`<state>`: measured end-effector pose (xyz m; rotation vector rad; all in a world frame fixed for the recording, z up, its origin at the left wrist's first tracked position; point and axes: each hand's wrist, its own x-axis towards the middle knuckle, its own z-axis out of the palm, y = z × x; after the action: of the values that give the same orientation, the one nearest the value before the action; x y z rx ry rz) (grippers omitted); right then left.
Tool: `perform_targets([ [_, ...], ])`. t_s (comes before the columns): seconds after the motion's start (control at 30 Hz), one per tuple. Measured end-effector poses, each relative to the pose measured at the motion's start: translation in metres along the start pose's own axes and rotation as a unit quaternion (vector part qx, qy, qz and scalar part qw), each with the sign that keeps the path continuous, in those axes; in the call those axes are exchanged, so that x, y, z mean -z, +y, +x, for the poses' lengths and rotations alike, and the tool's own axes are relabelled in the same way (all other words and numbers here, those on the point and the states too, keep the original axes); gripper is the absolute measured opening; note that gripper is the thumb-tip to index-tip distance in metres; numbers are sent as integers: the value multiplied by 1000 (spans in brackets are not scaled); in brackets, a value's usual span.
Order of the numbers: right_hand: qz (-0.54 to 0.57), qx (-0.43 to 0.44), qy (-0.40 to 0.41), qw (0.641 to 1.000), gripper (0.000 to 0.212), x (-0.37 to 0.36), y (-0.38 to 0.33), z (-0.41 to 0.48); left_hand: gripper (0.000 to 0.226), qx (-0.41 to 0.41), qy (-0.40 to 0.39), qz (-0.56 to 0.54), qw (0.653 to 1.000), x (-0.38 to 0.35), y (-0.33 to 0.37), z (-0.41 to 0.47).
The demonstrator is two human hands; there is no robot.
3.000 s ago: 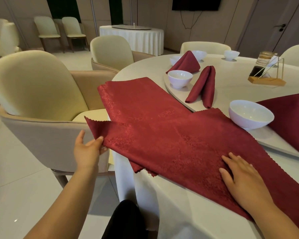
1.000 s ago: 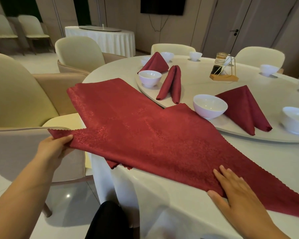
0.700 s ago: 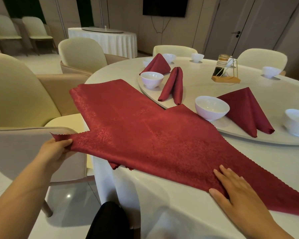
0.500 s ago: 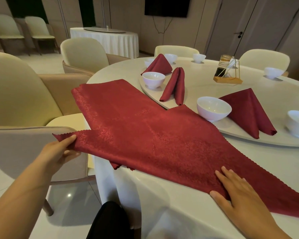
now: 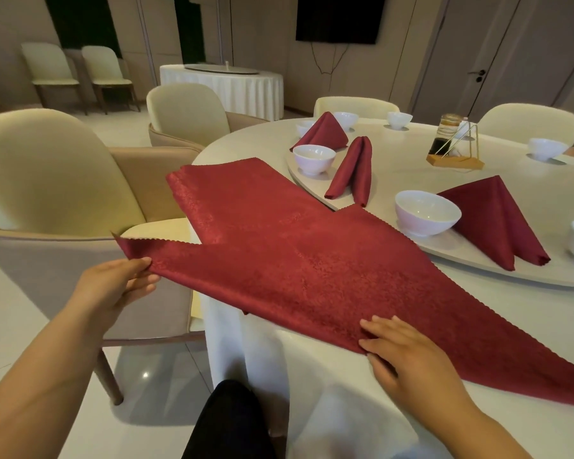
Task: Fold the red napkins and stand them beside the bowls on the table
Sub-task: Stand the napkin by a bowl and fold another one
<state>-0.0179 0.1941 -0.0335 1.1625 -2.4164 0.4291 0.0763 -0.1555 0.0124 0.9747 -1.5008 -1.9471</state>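
Pinching damask red napkin [image 5: 312,270]'s scalloped corner: left hand [image 5: 113,289].

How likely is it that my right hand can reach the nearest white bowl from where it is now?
Probably yes. The right hand lies flat on the spread napkin, and only that flat cloth lies between it and the bowl; a folded napkin stands off to the bowl's right.

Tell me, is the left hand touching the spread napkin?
Touching. The head view shows the left hand pinching the spread napkin at its corner.
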Motion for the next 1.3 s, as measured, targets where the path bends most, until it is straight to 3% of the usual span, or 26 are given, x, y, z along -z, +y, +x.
perform_targets([
  [0.13,31,-15,-73,997,27,11,-10,1,20,-28,-6,9,1000,15,13,-14],
  [0.23,53,-55,-70,995,27,21,-10,15,19,-41,-34,23,998,10,22,-19],
  [0.33,72,-104,-74,989,17,24,4,37,20,-64,-49,39,996,-13,32,-18],
  [0.57,29,-112,-142,983,30,4,40,61,21,-90,-124,104,983,-96,48,-2],
  [0.73,67,-121,-61,988,26,-19,52,49,12,-144,-134,82,977,-163,51,3],
  [0.9,61,-92,-38,993,29,-21,54,50,25,-36,-221,69,972,-218,43,22],
  [1.2,94,-92,-21,991,29,-26,67,52,36,-67,-191,273,940,-269,13,46],
  [1.3,84,-91,-21,992,29,-26,66,52,29,-96,-196,288,932,-276,1,60],
])
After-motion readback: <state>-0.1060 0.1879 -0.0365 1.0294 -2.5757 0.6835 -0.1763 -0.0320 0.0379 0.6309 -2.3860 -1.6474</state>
